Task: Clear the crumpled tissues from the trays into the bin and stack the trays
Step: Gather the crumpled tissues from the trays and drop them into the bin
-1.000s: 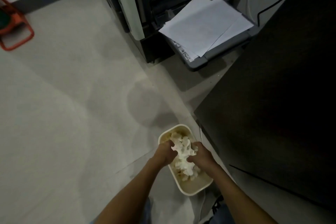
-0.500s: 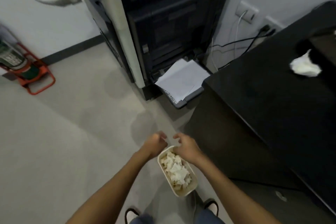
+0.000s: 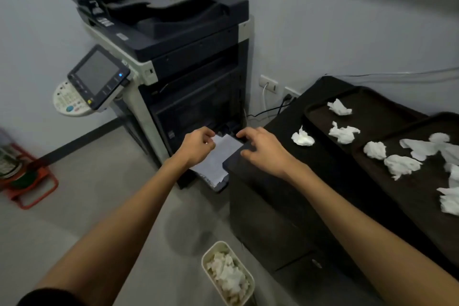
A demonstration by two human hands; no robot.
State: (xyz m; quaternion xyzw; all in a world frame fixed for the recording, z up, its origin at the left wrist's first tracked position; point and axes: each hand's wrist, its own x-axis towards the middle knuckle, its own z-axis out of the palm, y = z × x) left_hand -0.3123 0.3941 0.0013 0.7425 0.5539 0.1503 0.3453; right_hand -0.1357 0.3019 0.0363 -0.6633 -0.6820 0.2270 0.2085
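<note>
Hands have come up from the bin since half a second ago. Then both hovered just over its rim; now my left hand (image 3: 198,146) and right hand (image 3: 265,151) are raised in front of the photocopier (image 3: 186,57), well above the bin (image 3: 205,257). The bin sits on the floor near the bottom edge, full of crumpled tissues (image 3: 228,277). My left hand's fingers are curled in on nothing. My right hand is loose, fingers bent and spread, also empty, over the near corner of the black cabinet (image 3: 273,206). The view has lifted too, so the copier's tilted touch panel (image 3: 98,77) now shows whole and two dark trays on the cabinet have come into sight.

The nearer tray (image 3: 422,196) is cut off by the right edge, as are some of its tissues (image 3: 401,166); how many it carries I cannot tell. The farther tray (image 3: 385,119) holds two crumpled tissues (image 3: 344,133). One stray tissue (image 3: 302,138) lies on the cabinet top just beside that tray. My left hand hides part of the white sheets (image 3: 218,160) on the copier's side shelf. In the dim light the tray rims are hard to trace.

Wall sockets (image 3: 268,83) with cables sit between copier and cabinet, and a red-framed stand (image 3: 32,181) is partly cut off at the left edge
</note>
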